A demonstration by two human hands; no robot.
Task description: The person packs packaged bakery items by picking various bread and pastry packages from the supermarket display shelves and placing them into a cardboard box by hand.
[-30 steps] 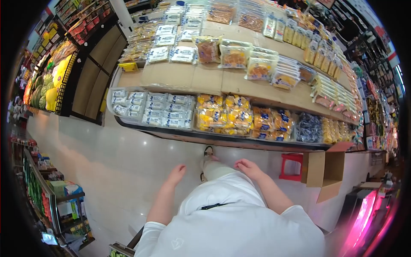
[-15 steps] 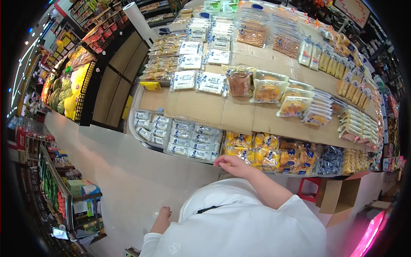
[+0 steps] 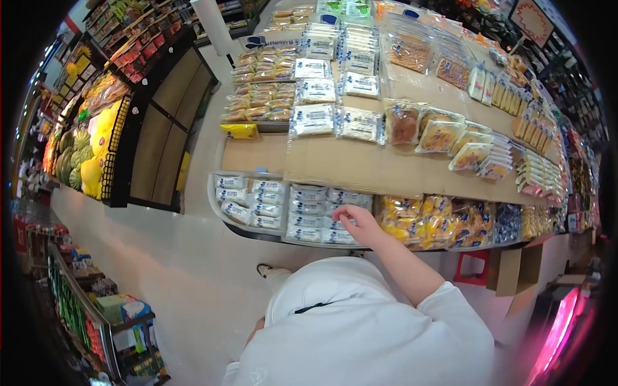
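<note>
My right hand point(image 3: 354, 224) hovers over the front edge of the display table, above small white packets point(image 3: 310, 210) laid in rows in a clear-walled tray. Its fingers are loosely bent, thumb and forefinger are apart, and nothing is in them. Just right of it lie yellow-wrapped packs point(image 3: 412, 219). Only a sliver of skin from my left arm point(image 3: 256, 329) shows beside the white shirt; the fingers of that hand are hidden. Farther back on the cardboard-covered table top point(image 3: 335, 162) are flat white packs point(image 3: 313, 118) and clear bags of round bread point(image 3: 441, 134).
Dark shelving point(image 3: 161, 138) with melons point(image 3: 72, 157) stands at the left across the floor. A red stool point(image 3: 472, 267) and an open cardboard box point(image 3: 518, 267) are under the table's right side. A low product rack point(image 3: 96, 315) stands at lower left.
My right hand has moved from the tray's front rim to over the white packets. My left hand has slipped behind the shirt. The view has shifted, and a shoe now shows below the table.
</note>
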